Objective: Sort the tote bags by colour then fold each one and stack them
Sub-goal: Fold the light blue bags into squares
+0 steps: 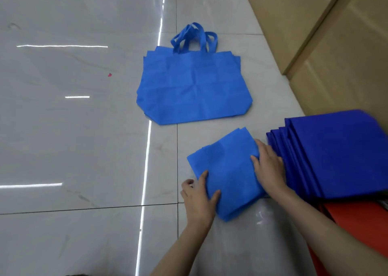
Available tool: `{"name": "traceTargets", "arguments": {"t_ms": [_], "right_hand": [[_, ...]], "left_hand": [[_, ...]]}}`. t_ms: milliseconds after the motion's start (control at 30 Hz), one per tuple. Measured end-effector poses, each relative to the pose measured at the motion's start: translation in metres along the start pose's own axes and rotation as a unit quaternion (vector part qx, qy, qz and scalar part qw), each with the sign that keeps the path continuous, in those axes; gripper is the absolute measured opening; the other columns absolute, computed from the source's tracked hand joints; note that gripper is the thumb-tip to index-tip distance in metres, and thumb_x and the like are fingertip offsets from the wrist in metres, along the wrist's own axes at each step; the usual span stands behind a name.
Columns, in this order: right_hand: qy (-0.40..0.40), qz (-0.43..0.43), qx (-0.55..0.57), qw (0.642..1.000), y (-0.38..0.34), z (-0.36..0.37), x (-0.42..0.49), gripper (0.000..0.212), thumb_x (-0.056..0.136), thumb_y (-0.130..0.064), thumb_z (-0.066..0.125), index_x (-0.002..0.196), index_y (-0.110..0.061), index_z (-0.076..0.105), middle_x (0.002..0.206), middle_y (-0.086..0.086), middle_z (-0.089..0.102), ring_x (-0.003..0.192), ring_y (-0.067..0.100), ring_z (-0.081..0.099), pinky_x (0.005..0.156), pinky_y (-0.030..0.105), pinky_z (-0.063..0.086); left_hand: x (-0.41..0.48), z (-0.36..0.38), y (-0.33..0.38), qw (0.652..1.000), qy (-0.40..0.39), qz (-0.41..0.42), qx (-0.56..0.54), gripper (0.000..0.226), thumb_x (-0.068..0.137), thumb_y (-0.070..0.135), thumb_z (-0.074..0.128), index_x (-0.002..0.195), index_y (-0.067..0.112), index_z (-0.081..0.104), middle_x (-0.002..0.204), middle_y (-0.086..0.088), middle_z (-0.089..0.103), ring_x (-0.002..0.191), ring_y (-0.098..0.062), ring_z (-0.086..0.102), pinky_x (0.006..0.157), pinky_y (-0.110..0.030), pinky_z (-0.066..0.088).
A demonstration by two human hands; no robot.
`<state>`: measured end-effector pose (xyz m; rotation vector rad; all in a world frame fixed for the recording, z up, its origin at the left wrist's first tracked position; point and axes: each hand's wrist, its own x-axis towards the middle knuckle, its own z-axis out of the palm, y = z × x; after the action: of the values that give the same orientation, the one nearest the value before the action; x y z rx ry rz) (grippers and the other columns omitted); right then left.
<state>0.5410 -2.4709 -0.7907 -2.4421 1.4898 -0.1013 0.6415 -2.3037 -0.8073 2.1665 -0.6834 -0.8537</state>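
Note:
A folded light blue tote bag [227, 170] lies on the tiled floor in front of me. My left hand [198, 198] rests on its near left corner, index finger and thumb on the fabric, the other fingers curled beside it on the floor. My right hand [268, 166] presses flat on the bag's right edge. Further away, a pile of unfolded light blue tote bags [193, 86] lies flat with the handles pointing away. A fanned stack of dark blue bags [336, 156] sits just right of my right hand. Red bags [357, 227] lie beneath it at the lower right.
Cardboard boxes [315, 34] line the right side, behind the dark blue stack. The glossy grey tile floor [73, 139] stretches out to the left, with a tiny pink scrap [109, 74] on it.

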Motion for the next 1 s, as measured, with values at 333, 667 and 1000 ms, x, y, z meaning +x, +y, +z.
{"name": "traceTargets", "arguments": {"t_ms": [333,667,1000], "right_hand": [[-0.086,0.019,-0.144,0.986,-0.008,0.027,0.008,0.056,0.100,-0.019,0.030,0.151,-0.027,0.009,0.160,0.001,-0.001,0.146,0.023,0.001,0.117,0.042,0.001],[0.019,-0.122,0.118,0.985,-0.077,0.014,0.043,0.038,0.095,-0.014,0.049,0.133,-0.009,0.048,0.148,0.006,0.035,0.132,0.024,0.034,0.106,0.038,0.034],[-0.128,-0.242,-0.105,0.956,-0.167,0.056,0.121,0.056,0.096,-0.005,0.042,0.148,-0.014,0.022,0.158,0.006,0.010,0.143,0.024,0.016,0.112,0.033,0.021]], "left_hand": [[0.048,0.008,0.009,0.988,-0.085,0.074,-0.108,0.059,0.090,0.009,0.058,0.142,0.016,0.033,0.153,-0.006,0.015,0.139,-0.018,0.024,0.106,-0.016,0.021],[0.097,-0.074,-0.009,0.991,0.030,0.128,-0.005,0.042,0.093,0.026,0.054,0.134,0.019,0.049,0.145,-0.003,0.036,0.136,-0.016,0.032,0.106,-0.020,0.022],[0.132,-0.154,-0.104,0.956,0.073,0.039,0.283,0.063,0.093,0.049,0.044,0.148,0.027,0.022,0.158,-0.010,0.001,0.145,-0.029,0.002,0.113,-0.048,0.011]]}}
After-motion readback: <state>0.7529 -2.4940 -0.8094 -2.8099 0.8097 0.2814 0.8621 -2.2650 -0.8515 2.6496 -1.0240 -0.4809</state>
